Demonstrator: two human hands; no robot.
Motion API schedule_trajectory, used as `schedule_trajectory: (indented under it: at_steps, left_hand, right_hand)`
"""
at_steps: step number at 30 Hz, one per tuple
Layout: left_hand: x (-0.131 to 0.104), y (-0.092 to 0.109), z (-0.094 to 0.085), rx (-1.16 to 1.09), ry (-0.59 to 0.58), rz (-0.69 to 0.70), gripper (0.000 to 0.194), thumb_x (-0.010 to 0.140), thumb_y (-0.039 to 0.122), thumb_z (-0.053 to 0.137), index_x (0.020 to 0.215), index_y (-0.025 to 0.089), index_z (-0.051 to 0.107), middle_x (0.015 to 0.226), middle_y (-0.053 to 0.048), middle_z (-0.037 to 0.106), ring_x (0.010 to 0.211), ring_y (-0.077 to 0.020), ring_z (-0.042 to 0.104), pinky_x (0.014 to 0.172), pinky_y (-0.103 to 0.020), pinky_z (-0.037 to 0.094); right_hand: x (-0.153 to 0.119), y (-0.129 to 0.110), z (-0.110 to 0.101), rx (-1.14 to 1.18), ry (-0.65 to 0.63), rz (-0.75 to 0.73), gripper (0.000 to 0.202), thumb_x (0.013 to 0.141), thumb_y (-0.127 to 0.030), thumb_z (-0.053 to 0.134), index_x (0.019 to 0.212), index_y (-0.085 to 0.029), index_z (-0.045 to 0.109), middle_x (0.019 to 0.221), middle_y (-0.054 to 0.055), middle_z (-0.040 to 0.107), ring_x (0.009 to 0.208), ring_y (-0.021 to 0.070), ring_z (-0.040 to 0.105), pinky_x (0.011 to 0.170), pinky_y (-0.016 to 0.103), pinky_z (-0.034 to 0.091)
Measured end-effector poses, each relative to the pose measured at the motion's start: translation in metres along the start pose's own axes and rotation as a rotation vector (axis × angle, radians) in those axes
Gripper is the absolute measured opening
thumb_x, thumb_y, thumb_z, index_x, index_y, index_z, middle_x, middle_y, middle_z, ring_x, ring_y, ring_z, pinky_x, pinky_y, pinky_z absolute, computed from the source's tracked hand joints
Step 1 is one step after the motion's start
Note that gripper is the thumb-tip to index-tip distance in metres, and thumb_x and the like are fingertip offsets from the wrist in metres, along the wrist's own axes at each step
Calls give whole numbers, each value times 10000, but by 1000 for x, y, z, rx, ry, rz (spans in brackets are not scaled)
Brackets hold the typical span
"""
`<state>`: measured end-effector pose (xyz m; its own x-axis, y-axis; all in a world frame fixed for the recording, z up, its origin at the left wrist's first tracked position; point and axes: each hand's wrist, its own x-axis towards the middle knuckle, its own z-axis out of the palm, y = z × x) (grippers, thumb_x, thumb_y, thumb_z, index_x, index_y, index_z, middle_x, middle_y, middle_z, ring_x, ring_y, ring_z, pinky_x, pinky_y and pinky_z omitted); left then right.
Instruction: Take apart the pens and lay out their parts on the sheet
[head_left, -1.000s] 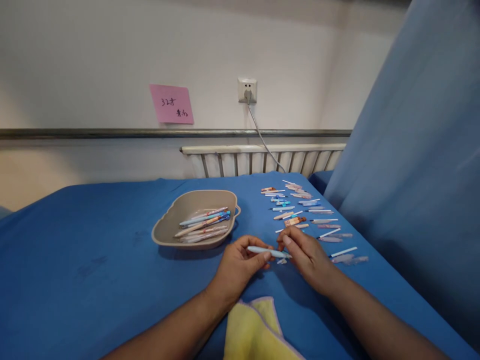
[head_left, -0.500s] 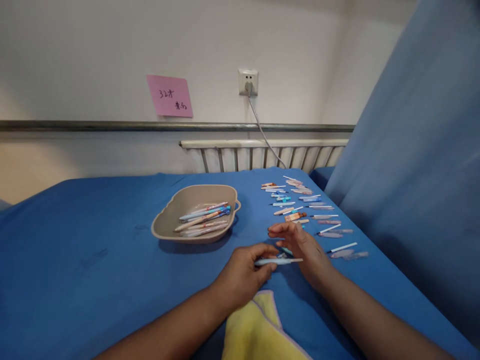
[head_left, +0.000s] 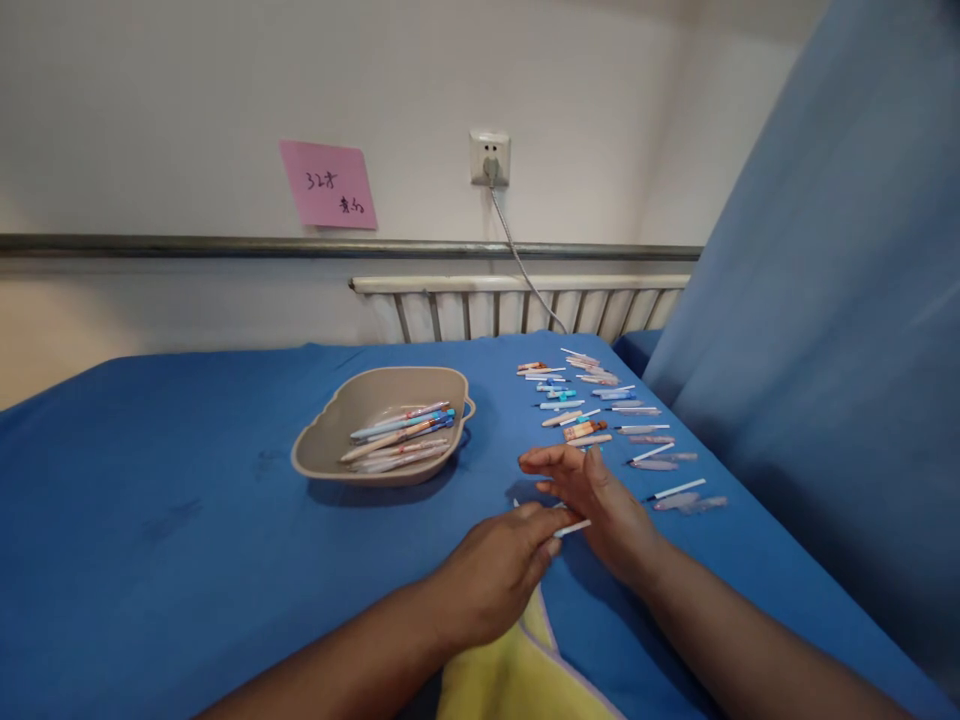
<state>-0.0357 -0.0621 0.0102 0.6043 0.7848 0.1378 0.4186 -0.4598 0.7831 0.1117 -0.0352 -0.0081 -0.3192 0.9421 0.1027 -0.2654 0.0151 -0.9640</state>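
My left hand (head_left: 499,570) is closed around a slim pen part (head_left: 572,528), of which a white tip sticks out to the right past the fingers; the rest is hidden in the grip. Close on the right, my right hand (head_left: 600,505) is curved with its fingers stretched and palm turned toward that tip. Whether the palm touches the tip is hard to see. Small light bits show between the hands, too covered to name. Beyond the right hand lie rows of pen parts (head_left: 675,488), with white refills and pale barrels.
A beige basin (head_left: 315,462) holding several pens (head_left: 401,435) stands left of the rows on the blue sheet (head_left: 187,580). Under my left wrist lies a yellow cloth (head_left: 510,685). A blue curtain (head_left: 840,330) hangs at the right, and a white rail (head_left: 525,284) runs behind.
My left hand has rolled over the pen part, so less of the pale blue barrel shows. The right hand keeps about the same pose, and the view has shifted slightly.
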Motion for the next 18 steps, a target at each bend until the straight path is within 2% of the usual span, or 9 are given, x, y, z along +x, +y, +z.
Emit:
schedule_trajectory:
  at_steps: [2, 5, 7, 10, 12, 14, 16, 18]
  left_hand:
    - [2, 0, 1, -58, 31, -30, 248, 840, 261, 454, 1016, 256, 628, 968, -42, 644, 914, -204, 556, 807, -292, 413]
    - [5, -6, 0, -179, 61, -121, 189, 825, 300, 488, 893, 228, 648, 789, -19, 632, 749, -166, 548, 692, -247, 419]
    - [9, -14, -2, -307, 90, -212, 183, 814, 330, 507, 859, 208, 636, 681, 7, 584, 625, -128, 502, 582, -204, 394]
    - [15, -26, -8, -542, 160, -370, 225, 775, 384, 558, 858, 179, 598, 641, 30, 533, 463, -72, 395, 430, -167, 298]
    - [18, -32, -12, -667, 204, -437, 258, 754, 405, 580, 863, 171, 575, 647, 36, 521, 419, -48, 345, 385, -155, 234]
    - [19, -34, -15, -743, 234, -476, 265, 744, 406, 592, 856, 167, 563, 647, 39, 514, 407, -36, 328, 369, -148, 188]
    - [19, -35, -15, -781, 261, -494, 259, 738, 401, 598, 842, 166, 561, 653, 37, 516, 407, -30, 329, 362, -146, 163]
    - [18, -36, -15, -801, 294, -493, 251, 737, 395, 599, 830, 166, 559, 675, 31, 528, 412, -28, 339, 359, -145, 158]
  right_hand:
    - [-1, 4, 3, -22, -12, 1, 619, 797, -693, 283, 976, -205, 618, 1131, 98, 596, 1094, 242, 510, 924, 393, 371]
    - [3, 1, -2, -27, -14, -48, 616, 810, -678, 275, 971, -193, 620, 1115, 106, 605, 1071, 237, 525, 893, 380, 394]
    - [9, -11, -15, -63, 80, -100, 559, 808, -652, 338, 947, -187, 615, 1067, 102, 620, 1002, 226, 557, 811, 346, 431]
    - [15, -35, -44, -276, 248, -113, 347, 777, -505, 540, 861, -177, 614, 869, 52, 644, 705, 146, 569, 613, 259, 419]
    - [15, -46, -62, -443, 259, -41, 264, 747, -436, 594, 768, -173, 608, 724, 12, 624, 574, 111, 508, 532, 234, 376]
    - [13, -48, -74, -579, 189, 71, 202, 734, -374, 605, 694, -176, 597, 605, -16, 582, 524, 106, 482, 494, 225, 352]
    - [10, -41, -81, -690, 27, 169, 146, 730, -314, 598, 668, -182, 602, 566, -23, 578, 501, 107, 481, 480, 224, 344]
    - [8, -32, -81, -822, -116, 179, 96, 725, -258, 592, 671, -186, 623, 576, -20, 593, 514, 111, 493, 490, 224, 346]
